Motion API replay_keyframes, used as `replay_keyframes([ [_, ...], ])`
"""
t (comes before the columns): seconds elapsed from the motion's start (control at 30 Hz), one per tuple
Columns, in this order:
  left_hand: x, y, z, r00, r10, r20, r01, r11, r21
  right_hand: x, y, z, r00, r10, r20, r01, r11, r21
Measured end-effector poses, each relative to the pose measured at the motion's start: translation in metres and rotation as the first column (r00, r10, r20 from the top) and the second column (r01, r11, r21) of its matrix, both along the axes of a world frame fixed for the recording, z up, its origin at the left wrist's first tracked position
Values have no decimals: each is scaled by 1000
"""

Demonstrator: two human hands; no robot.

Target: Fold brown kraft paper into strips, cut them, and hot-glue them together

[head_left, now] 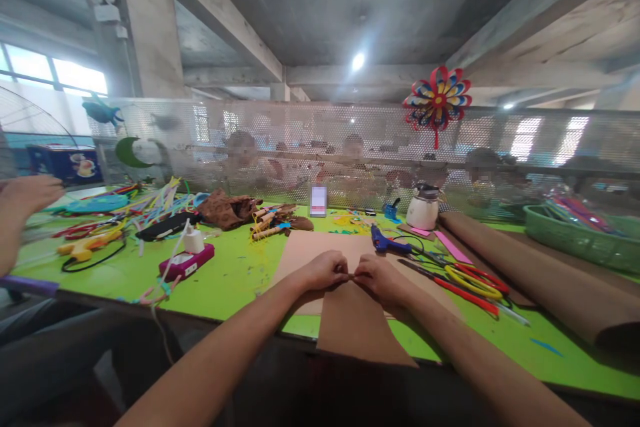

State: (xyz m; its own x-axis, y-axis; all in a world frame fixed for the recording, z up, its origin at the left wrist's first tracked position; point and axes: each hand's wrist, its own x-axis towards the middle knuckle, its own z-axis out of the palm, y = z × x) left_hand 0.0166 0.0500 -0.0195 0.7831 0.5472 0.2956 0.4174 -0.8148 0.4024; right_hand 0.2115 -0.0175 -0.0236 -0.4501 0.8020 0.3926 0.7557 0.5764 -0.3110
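A piece of brown kraft paper (361,327) hangs over the table's front edge, its far end pinched by both hands. My left hand (326,269) is closed on that end from the left. From the right, my right hand (379,278) grips the same end, fingertips almost touching the left ones. The held edge looks folded or rolled, though the fingers cover most of it. Under the hands lies a larger, lighter brown sheet (306,248). Just beyond my right hand rests a blue glue gun (390,241). Scissors with red and yellow handles (475,280) lie to its right.
A thick brown paper roll (530,273) and a green basket (575,230) occupy the right side. A white kettle (423,208) and a phone (318,201) stand at the back. Left are a purple power strip (187,263), a yellow glue gun (93,242) and another person's hand (33,195).
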Motion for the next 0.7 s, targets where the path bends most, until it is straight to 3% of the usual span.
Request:
replay_keyframes([
  [0.4,-11,9,1,997,34,-68,-35,999,-25,7,-2,-1,993,-72,93,69,997,35],
  [0.7,-22,6,6,992,2,-126,-14,996,-88,6,-11,8,980,-91,175,86,996,36],
])
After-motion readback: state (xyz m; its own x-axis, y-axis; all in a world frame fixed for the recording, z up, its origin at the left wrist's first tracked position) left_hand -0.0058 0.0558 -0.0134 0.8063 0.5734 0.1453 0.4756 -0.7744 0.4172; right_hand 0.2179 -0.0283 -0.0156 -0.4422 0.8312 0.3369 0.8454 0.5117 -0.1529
